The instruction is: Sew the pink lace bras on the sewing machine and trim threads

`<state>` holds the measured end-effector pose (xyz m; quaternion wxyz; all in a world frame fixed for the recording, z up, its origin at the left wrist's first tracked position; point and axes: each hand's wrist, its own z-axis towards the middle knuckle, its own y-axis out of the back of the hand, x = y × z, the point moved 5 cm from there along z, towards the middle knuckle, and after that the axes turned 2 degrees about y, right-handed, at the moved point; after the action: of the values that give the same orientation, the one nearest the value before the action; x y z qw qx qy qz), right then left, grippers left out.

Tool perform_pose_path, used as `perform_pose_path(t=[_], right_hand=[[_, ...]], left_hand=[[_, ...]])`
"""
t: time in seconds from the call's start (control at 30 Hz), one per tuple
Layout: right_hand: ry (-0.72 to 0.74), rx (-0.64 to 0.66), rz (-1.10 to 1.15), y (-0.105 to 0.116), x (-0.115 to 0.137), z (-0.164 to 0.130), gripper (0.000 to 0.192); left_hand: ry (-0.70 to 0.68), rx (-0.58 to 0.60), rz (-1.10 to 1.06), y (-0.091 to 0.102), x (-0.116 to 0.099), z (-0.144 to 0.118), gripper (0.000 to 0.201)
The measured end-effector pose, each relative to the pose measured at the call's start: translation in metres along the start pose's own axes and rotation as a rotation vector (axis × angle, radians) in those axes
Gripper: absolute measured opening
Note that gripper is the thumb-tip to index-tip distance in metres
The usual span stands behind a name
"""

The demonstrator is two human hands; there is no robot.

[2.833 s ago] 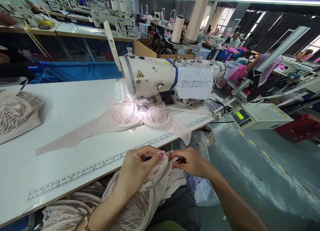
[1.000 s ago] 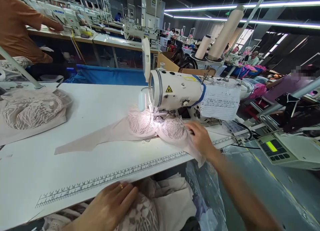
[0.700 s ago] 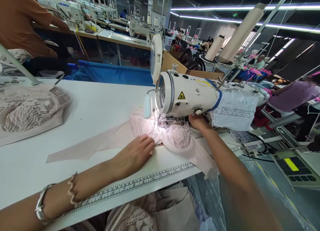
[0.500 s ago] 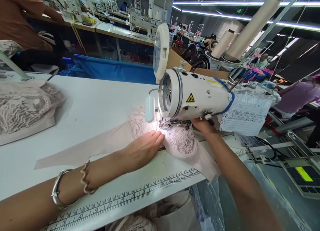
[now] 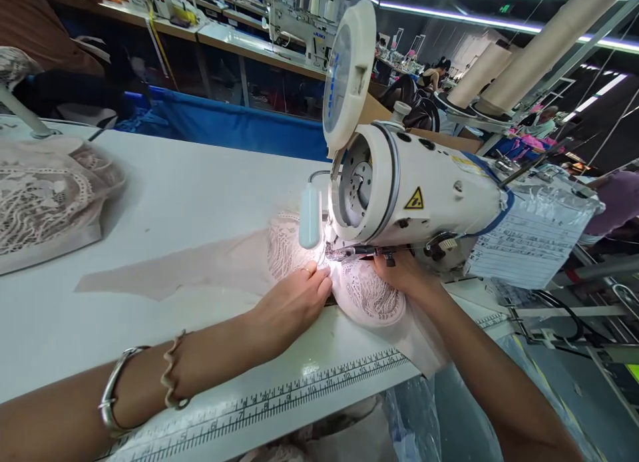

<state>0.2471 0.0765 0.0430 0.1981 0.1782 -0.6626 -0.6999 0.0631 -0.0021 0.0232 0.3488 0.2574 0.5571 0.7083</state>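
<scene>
The white table point(image 5: 164, 202) is carrying the sewing machine point(image 5: 414, 196), and the lace bra point(image 5: 299, 262) is lying under its head, long axis running left to right. The left hand point(image 5: 294, 302) is pressing flat on it, fingers extended. The right hand point(image 5: 404, 275) is resting on the right cup; I cannot tell its grip.

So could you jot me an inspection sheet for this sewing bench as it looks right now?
Surface: white table, ruler strip along its front edge.
Job's things: lace bra lying under the sewing machine.
Clutter: lace pile far left.
Hands: left hand flat on the lace by the needle; right hand on the lace under the machine.
Cables: black cable at right.
Surroundings: thread cones, other workstations, people.
</scene>
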Motion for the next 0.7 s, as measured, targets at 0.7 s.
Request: perform_pose_path(t=[0.7], right_hand=[[0.297,0.066,0.069,-0.022,0.034,-0.017,0.064]], left_hand=[[0.055,-0.177,-0.186,0.001,0.047,0.003,0.032]])
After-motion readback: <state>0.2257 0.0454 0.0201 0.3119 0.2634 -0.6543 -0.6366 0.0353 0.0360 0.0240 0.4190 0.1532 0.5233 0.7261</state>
